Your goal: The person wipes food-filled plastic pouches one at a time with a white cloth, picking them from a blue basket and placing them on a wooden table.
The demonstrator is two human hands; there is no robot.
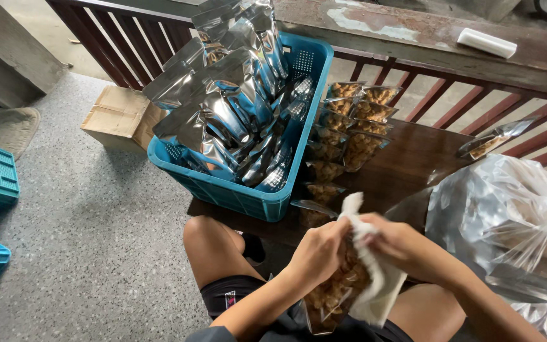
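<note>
We held a clear pouch (333, 294) of brown snack pieces over our lap, and both our hands met at its upper end. The left hand (316, 252) was curled closed around the pouch's top from the left side, fingers wrapped over the film. The right hand (392, 244) was pinched shut on a white cloth (375, 278), which draped down along the pouch's right face and stuck up in a small tuft above our knuckles.

The pouch's long axis ran from its mouth, up between our two hands, down and slightly left toward our left thigh, so its filled bottom hung below the left wrist. The cloth lay on the side toward the right hand, touching the pouch, and the two hands were pressed close together with only the cloth and the pouch's mouth between them. Neither hand was nearer than the other; both were already on it. We could not tell whether the mouth was sealed, since our fingers covered it.

Ahead of us, on the dark table (413, 158), filled pouches (352, 126) lay in overlapping rows, just beside a blue crate (248, 199) heaped with empty silver bags (229, 95). To our right sat a big clear plastic sack (508, 209), close to the right forearm. One more pouch (489, 142) lay apart near the railing (451, 88), and a cardboard box (121, 117) stood on the floor behind the crate.
</note>
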